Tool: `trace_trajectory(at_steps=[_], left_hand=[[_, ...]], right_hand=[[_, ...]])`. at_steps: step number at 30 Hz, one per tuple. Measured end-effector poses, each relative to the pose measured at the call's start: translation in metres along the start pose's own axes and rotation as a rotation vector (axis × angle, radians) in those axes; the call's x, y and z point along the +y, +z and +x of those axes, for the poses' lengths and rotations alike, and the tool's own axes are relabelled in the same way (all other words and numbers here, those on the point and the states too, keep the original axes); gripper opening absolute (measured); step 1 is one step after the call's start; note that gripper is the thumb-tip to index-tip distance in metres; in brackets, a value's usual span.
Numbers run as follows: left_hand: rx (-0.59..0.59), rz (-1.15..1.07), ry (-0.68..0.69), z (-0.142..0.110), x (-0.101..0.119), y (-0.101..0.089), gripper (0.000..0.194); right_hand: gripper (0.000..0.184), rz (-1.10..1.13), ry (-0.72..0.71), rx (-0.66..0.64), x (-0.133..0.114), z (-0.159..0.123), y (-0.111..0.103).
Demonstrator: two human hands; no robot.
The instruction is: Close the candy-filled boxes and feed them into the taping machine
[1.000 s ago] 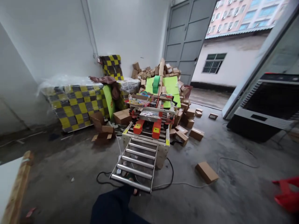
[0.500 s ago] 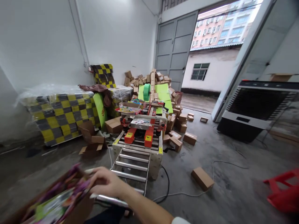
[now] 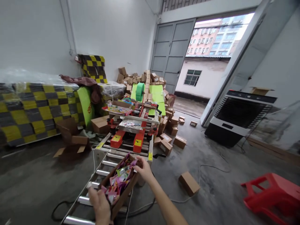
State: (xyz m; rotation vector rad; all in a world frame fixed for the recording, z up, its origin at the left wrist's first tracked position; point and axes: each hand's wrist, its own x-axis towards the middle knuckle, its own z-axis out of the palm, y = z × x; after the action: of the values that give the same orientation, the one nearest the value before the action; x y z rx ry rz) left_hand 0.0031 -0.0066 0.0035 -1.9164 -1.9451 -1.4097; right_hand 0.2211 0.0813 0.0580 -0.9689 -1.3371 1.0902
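An open cardboard box [image 3: 128, 193] full of small purple, pink and green packets [image 3: 119, 179] rests over the rollers of the conveyor [image 3: 102, 172], set lengthwise toward the machine. My right hand [image 3: 143, 170] grips the rim at its far right corner, thumb and fingers closed on the cardboard. Against the near left side of the same box is my left hand [image 3: 100, 203], somewhat blurred, its fingers bent at the wall. Just beyond the box stands the carton-sealing machine [image 3: 126, 142] with orange-red guides and a green tape roll [image 3: 140, 91].
Small closed cartons [image 3: 166, 146] lie heaped right of and behind the machine. One carton [image 3: 189, 183] and a red plastic stool [image 3: 273, 195] stand on the floor at right, with cables nearby. At left are an open empty carton [image 3: 72, 139] and a wrapped yellow-and-black stack [image 3: 42, 109].
The packet-filled box has moved from the lower left to over the rollers near the machine. My left hand has come into view at its side. The camera view has shifted.
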Motion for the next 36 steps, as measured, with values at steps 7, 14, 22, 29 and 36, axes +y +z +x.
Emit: trace_trajectory(at_steps=[7,14,22,29,36], left_hand=[[-0.224,0.105,0.510,0.043,0.022,-0.003,0.077],[-0.690,0.130,0.356,0.048,0.053,0.007,0.048],[-0.761,-0.436,-0.043,0.063,0.036,-0.002,0.045],[-0.499,-0.678,0.189,0.054,0.028,-0.016,0.098],[-0.855,-0.510,0.144,0.071,0.031,-0.027,0.077]], right_hand=[[0.018,-0.503,-0.174,-0.357,-0.023,0.008,-0.010],[0.012,-0.808,-0.176,-0.847,-0.053,0.023,-0.009],[0.018,-1.279,0.109,-1.160,-0.065,0.049,0.024],[0.017,-1.351,0.207,-1.016,-0.057,0.058,0.044],[0.019,-1.299,0.135,-0.800,-0.047,0.052,0.041]])
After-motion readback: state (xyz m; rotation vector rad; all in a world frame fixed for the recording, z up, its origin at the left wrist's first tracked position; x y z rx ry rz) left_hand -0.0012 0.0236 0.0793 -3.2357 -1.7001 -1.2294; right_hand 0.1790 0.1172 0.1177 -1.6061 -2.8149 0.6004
